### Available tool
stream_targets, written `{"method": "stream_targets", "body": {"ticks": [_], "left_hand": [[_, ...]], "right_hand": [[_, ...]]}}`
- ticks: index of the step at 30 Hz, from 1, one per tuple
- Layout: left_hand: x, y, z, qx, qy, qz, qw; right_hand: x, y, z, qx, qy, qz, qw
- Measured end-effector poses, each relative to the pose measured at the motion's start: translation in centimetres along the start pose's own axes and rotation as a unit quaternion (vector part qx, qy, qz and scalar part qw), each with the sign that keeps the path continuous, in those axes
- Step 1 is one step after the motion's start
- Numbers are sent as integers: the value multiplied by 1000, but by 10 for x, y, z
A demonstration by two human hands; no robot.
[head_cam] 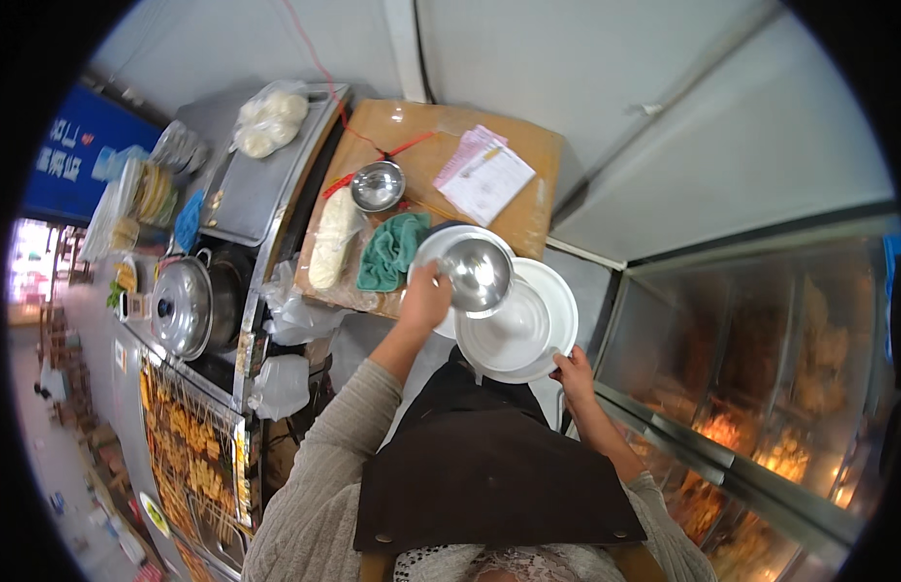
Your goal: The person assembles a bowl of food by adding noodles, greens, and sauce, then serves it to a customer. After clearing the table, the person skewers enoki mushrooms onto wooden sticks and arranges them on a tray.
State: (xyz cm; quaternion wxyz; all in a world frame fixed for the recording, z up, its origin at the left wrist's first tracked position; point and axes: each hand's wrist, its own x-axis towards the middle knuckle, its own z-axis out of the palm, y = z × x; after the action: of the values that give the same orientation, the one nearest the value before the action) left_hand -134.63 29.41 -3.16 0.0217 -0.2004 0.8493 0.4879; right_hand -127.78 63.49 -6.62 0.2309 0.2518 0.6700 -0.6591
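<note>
My left hand (425,297) grips the near side of a shiny stainless steel bowl (481,275), tilted above white round plasticware. My right hand (575,371) pinches the rim of a white round plastic basin (563,298), held over my dark apron (494,480). A smaller white round dish or inner base (510,331) shows within that basin; which of the two cannot be told. Behind the steel bowl, another white round vessel (443,244) is partly hidden at the table's edge. A crumpled green cloth (392,251) lies just beyond my left hand.
On the wooden table (378,120) are a second steel bowl (378,185), a wrapped pale roll (333,240) and papers (487,178). Left stand a lidded pot (181,307), a metal tray (250,193) and many skewers (192,436). A glass-fronted cabinet (741,342) borders my right.
</note>
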Motion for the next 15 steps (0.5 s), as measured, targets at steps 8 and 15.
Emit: {"method": "stream_targets", "body": {"ticks": [8, 15], "left_hand": [[-36, 7, 9, 142, -10, -67, 988], [0, -32, -18, 115, 195, -114, 967]], "right_hand": [[92, -35, 57, -51, -143, 35, 988], [115, -63, 67, -254, -201, 5, 946]]}}
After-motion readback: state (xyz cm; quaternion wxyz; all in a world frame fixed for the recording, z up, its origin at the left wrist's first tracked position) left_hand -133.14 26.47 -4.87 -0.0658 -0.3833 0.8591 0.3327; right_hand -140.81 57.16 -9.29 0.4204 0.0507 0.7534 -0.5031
